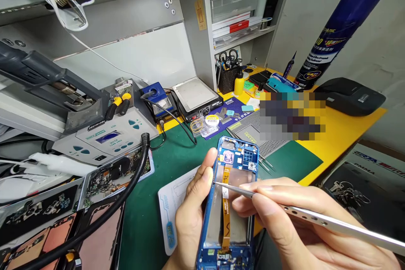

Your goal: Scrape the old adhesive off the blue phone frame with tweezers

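Observation:
My left hand grips a blue phone frame along its left side, with the thumb on the rim. The frame is tilted up toward me, its inside showing. An orange flex cable runs down its middle, with small boards at top and bottom. In my right hand are metal tweezers with holes along the handle. Their pointed tip touches or hovers at the frame's left inner edge, close to my left thumb; whether it makes contact I cannot tell.
A grey rework station with a black hose stands at left, near trays of phone parts. Behind are a heating plate and a pen holder. A large spray can and perforated metal plate are at right.

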Action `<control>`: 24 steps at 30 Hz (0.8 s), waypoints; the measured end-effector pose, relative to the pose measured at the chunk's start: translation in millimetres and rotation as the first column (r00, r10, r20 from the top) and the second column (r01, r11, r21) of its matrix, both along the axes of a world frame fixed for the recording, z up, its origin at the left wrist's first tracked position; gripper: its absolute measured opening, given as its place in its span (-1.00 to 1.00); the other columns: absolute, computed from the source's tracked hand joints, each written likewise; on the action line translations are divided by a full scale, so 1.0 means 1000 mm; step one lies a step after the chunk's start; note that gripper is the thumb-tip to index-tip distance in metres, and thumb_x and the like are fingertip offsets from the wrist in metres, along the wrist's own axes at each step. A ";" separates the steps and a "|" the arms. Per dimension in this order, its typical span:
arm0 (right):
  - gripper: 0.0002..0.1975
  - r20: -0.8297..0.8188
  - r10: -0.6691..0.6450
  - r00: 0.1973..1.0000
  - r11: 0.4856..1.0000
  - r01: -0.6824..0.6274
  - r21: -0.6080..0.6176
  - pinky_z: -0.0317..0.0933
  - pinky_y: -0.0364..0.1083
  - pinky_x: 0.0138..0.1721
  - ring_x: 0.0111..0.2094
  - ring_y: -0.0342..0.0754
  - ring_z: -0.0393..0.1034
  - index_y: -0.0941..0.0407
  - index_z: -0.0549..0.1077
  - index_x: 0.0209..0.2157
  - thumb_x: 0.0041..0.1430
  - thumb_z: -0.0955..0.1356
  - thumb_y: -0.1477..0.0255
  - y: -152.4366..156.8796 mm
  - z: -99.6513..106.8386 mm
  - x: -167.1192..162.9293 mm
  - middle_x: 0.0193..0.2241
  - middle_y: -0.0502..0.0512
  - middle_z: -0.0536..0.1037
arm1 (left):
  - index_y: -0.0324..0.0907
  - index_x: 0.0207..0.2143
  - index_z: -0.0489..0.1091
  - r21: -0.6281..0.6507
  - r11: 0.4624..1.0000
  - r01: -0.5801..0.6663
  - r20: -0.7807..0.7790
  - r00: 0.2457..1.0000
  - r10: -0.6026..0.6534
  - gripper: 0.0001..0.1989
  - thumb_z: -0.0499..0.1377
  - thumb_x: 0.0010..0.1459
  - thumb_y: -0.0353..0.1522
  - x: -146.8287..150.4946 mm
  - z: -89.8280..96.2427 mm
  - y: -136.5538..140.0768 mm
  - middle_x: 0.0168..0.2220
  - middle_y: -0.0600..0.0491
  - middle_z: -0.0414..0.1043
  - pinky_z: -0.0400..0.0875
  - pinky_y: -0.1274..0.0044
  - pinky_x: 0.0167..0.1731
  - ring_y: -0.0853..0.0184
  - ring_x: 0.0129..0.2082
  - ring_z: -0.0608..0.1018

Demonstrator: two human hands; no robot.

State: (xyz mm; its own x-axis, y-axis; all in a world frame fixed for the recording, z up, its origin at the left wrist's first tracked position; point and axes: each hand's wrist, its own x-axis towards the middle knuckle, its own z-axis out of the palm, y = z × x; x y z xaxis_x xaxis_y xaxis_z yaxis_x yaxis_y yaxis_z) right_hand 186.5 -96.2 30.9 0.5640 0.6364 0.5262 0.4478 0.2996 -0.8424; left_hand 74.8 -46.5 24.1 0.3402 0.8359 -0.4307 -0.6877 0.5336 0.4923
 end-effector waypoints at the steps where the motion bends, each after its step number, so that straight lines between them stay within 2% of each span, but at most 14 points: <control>1: -0.85 0.002 -0.005 1.000 1.000 0.005 0.008 0.57 -0.13 -0.43 -0.43 -0.02 0.64 0.02 0.65 -0.32 0.06 0.53 0.54 0.001 0.000 0.000 -0.45 -0.04 0.70 | 0.08 0.05 0.58 -0.029 1.000 0.011 0.023 1.000 -0.011 -0.63 0.34 0.17 -0.25 0.001 0.002 0.000 0.01 0.06 0.64 0.38 0.22 0.15 0.03 0.12 0.56; 4: -0.89 -0.014 -0.069 0.997 0.997 0.070 0.023 0.56 -0.15 -0.46 -0.45 -0.03 0.63 0.02 0.65 -0.37 0.04 0.54 0.51 0.004 0.002 -0.003 -0.47 -0.04 0.69 | 0.11 0.11 0.54 -0.081 0.995 0.054 0.041 0.998 -0.050 -0.55 0.36 0.14 -0.20 0.001 0.003 0.002 -0.06 0.06 0.65 0.42 0.22 0.09 0.03 0.03 0.60; 9: -0.85 0.000 -0.123 0.992 0.992 0.123 0.003 0.53 -0.19 -0.38 -0.38 -0.07 0.63 -0.07 0.65 -0.35 0.03 0.56 0.48 0.003 -0.001 -0.008 -0.44 -0.13 0.70 | 0.18 0.26 0.38 -0.085 0.987 0.134 0.054 0.990 -0.130 -0.39 0.36 0.14 -0.17 -0.001 0.004 0.005 -0.05 0.06 0.65 0.45 0.26 0.03 0.05 -0.05 0.65; 12: -0.85 -0.007 -0.140 0.990 0.990 0.140 -0.005 0.51 -0.20 -0.38 -0.39 -0.10 0.62 -0.08 0.65 -0.36 0.03 0.56 0.46 0.002 0.000 -0.010 -0.44 -0.16 0.69 | 0.18 0.26 0.38 -0.130 0.981 0.145 0.098 0.986 -0.133 -0.40 0.33 0.17 -0.15 0.001 0.008 0.005 -0.07 0.07 0.65 0.45 0.27 0.03 0.06 -0.07 0.65; 14: -0.84 -0.014 -0.141 0.990 0.990 0.141 -0.023 0.50 -0.21 -0.40 -0.40 -0.11 0.62 -0.07 0.65 -0.35 0.02 0.57 0.47 0.002 0.002 -0.011 -0.43 -0.17 0.69 | 0.10 0.23 0.42 -0.146 0.977 0.157 0.111 0.984 -0.141 -0.43 0.34 0.16 -0.14 0.003 0.011 0.006 -0.08 0.04 0.65 0.46 0.28 0.02 0.06 -0.07 0.65; 18: -0.88 -0.049 -0.153 0.987 0.988 0.151 -0.040 0.51 -0.17 -0.44 -0.47 -0.09 0.60 -0.06 0.65 -0.36 0.04 0.56 0.44 0.003 0.007 -0.012 -0.47 -0.14 0.68 | 0.04 0.20 0.46 -0.119 0.982 0.146 0.059 0.988 -0.140 -0.47 0.33 0.17 -0.15 0.005 0.012 0.006 -0.09 0.01 0.65 0.46 0.30 0.03 0.05 -0.07 0.65; 21: -0.92 -0.077 -0.179 0.981 0.984 0.178 -0.023 0.52 -0.06 -0.56 -0.54 0.04 0.61 -0.06 0.66 -0.40 0.03 0.56 0.29 0.006 0.006 -0.012 -0.55 -0.06 0.65 | 0.05 0.22 0.44 -0.116 0.984 0.134 0.045 0.991 -0.130 -0.43 0.34 0.16 -0.16 0.004 0.011 0.006 -0.07 0.02 0.65 0.46 0.30 0.04 0.04 -0.04 0.65; 24: -0.82 -0.091 -0.211 0.973 0.977 0.214 0.015 0.50 -0.01 -0.63 -0.54 0.14 0.61 -0.07 0.66 -0.45 -0.02 0.56 0.14 0.008 0.003 -0.011 -0.63 -0.01 0.60 | 0.10 0.12 0.53 -0.093 0.988 0.127 0.030 0.992 -0.124 -0.56 0.33 0.17 -0.17 0.002 0.010 0.006 -0.10 0.06 0.66 0.43 0.31 0.08 0.07 -0.03 0.65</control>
State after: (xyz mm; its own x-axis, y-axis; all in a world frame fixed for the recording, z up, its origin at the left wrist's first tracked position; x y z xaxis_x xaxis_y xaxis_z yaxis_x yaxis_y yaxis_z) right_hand 176.0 -88.5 33.8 0.7300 0.4842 0.4822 0.4274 0.2270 -0.8751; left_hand 76.9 -40.2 34.5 0.4511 0.7421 -0.4958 -0.6235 0.6595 0.4199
